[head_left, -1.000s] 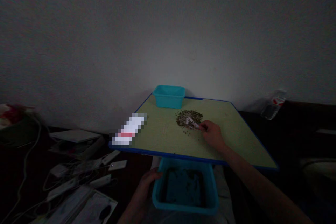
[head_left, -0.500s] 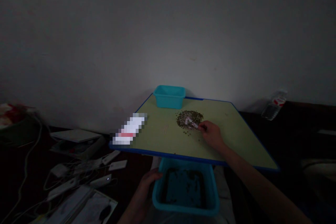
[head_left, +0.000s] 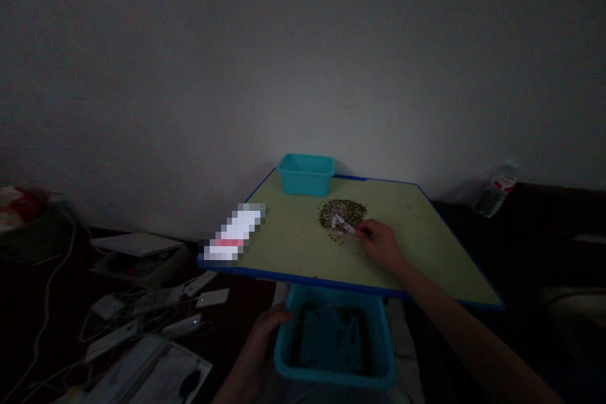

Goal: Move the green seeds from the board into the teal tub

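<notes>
The left hand clasps the left rim of a turquoise plastic tub, thumb over the edge. Beyond, a second turquoise tub stands on the blue-edged tabletop. Rightward lie dark seed-like grains and pale slivers; the right hand pinches nearly closed there, whether on a sliver I cannot tell.

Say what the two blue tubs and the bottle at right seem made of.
Near tub and far tub: probably opaque plastic, fairly smooth, judging by even color and rounded, molded-looking rims. Bottle: likely clear, glossy plastic, since it looks see-through around its red-marked label; dim light leaves glass possible.
</notes>
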`<state>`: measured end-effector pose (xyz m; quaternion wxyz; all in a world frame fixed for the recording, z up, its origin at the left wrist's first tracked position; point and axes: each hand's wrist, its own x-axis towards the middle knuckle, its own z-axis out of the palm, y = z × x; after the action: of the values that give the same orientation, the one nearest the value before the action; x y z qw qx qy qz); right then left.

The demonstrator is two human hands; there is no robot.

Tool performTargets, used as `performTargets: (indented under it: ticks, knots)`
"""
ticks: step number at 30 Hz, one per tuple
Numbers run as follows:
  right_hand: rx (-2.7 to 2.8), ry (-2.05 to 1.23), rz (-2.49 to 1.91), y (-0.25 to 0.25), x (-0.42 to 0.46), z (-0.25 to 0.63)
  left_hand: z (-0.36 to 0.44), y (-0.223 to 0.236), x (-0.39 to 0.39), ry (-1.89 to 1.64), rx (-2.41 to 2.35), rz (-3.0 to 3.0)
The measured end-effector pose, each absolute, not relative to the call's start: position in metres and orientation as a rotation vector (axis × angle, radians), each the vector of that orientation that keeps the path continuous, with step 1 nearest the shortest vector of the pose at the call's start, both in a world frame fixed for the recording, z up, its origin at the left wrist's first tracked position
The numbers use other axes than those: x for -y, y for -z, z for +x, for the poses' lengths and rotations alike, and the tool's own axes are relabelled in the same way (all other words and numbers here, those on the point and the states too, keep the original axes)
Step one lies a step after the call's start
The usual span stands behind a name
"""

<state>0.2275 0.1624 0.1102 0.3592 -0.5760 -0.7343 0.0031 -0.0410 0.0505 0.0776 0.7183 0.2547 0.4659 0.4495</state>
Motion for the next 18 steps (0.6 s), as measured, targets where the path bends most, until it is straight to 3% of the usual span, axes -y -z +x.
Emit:
performTargets:
  ticks: [18]
  knots:
    - [1.972,-0.253,-1.4,-0.116,-0.152,0.221,-0.042,-0.079,-0.052,-0.968,-0.961,0.552]
